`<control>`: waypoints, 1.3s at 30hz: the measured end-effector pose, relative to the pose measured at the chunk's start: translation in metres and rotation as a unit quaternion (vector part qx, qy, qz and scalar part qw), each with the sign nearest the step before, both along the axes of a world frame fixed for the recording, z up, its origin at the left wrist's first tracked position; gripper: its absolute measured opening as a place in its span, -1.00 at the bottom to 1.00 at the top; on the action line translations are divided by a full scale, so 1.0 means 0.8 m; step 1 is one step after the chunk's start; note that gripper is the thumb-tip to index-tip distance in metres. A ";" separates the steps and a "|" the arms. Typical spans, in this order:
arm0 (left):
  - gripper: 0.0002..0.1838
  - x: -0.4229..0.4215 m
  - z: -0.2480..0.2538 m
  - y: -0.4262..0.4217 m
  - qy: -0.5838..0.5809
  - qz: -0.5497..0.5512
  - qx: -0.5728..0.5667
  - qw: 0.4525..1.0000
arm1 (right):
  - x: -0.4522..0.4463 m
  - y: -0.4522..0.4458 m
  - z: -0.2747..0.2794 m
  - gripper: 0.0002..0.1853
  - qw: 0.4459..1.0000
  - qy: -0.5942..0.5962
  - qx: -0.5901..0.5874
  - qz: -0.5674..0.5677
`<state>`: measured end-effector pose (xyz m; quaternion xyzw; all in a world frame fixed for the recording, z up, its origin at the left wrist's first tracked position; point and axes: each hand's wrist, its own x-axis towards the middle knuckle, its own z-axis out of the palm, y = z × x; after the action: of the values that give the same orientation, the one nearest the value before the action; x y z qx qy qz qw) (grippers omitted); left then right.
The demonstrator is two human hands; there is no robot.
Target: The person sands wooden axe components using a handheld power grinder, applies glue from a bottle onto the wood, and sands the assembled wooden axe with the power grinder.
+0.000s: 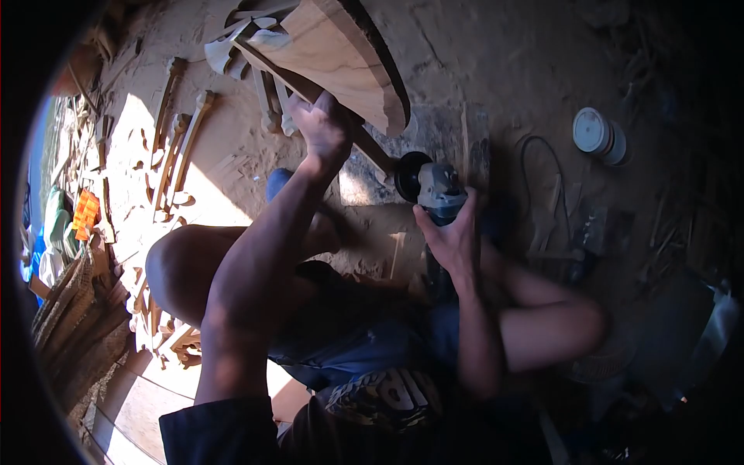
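My left hand (322, 128) is wrapped round a long, narrow wooden piece (283, 74), which slants down to the right. My right hand (453, 229) grips an angle grinder (442, 194) by its head. The grinder's dark round disc (411, 177) is at the lower end of the wooden piece; whether they touch is hard to tell. Just above my left hand is a large, light wooden board (333, 54) with a dark curved edge. Under the grinder and the wood's end lies a flat worn board (442, 132) on the ground.
Carved wooden legs (190, 143) lie on the sandy ground at the left. A white container (593, 132) lies at the right, near a dark cable (554, 151). Sacking (66, 325) and an orange patterned item (85, 215) are at the far left. My bent knees flank the work.
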<state>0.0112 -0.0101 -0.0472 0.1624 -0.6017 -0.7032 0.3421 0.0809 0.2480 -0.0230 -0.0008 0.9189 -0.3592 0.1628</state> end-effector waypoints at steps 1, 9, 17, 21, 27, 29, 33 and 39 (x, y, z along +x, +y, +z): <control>-0.56 0.003 -0.003 -0.003 -0.009 0.003 -0.061 0.998 | 0.001 -0.002 0.005 0.01 1.000 0.000 0.022 0.001; -0.76 -0.010 0.020 0.005 0.004 0.057 0.287 0.956 | 0.002 0.003 0.010 -0.02 0.998 -0.009 -0.058 -0.022; -0.80 -0.008 0.033 0.020 -0.041 0.045 0.062 0.996 | 0.001 0.003 0.007 -0.04 0.999 -0.001 -0.039 0.019; -0.81 -0.013 0.029 0.020 -0.015 0.066 0.086 0.994 | 0.005 0.006 -0.001 0.00 1.000 -0.015 -0.017 0.007; -0.82 -0.008 0.044 0.029 -0.044 0.064 0.074 0.994 | 0.003 0.007 0.005 0.03 0.999 -0.024 -0.039 0.004; -0.82 -0.008 0.052 0.031 -0.062 0.062 0.070 0.994 | 0.004 0.009 -0.001 0.02 0.999 -0.019 -0.037 0.014; -0.83 -0.014 0.041 0.030 -0.074 0.092 0.048 0.992 | 0.005 0.007 0.007 0.02 0.999 -0.044 -0.014 0.007; -0.84 -0.014 0.022 0.022 -0.089 0.104 -0.010 0.991 | 0.003 0.009 0.010 0.02 0.998 -0.042 -0.046 0.014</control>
<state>0.0000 0.0077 -0.0297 0.2825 -0.6169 -0.6404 0.3598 0.0829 0.2551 -0.0148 -0.0061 0.8939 -0.3981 0.2061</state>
